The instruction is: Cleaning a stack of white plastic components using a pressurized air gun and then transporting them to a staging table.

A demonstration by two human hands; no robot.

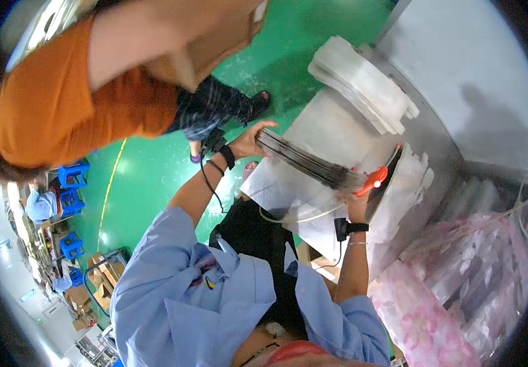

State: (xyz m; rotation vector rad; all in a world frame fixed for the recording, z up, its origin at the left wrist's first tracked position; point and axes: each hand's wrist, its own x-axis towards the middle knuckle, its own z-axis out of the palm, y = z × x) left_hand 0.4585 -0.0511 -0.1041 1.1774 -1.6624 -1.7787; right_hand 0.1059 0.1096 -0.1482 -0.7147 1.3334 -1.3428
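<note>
My left hand (248,142) grips the left end of a long stack of thin grey sheets (303,160), thumb and fingers wrapped round its edge. The stack slants across a white board surface in front of me. At its other end my right hand (358,203) is closed round an orange air blow gun (371,181), partly hidden by it. A thin pale hose (303,219) loops below the stack. Whether the right fingers also pinch the sheets cannot be made out. Both wrists carry black straps with cables.
White folded sheets (362,82) lie piled at the far side, and more white sheets (401,196) stand at the right. Pink flowered plastic wrap (441,300) covers things at lower right. Across from me a person in orange (62,113) carries a cardboard box (215,52). Blue stools (71,202) stand farther left.
</note>
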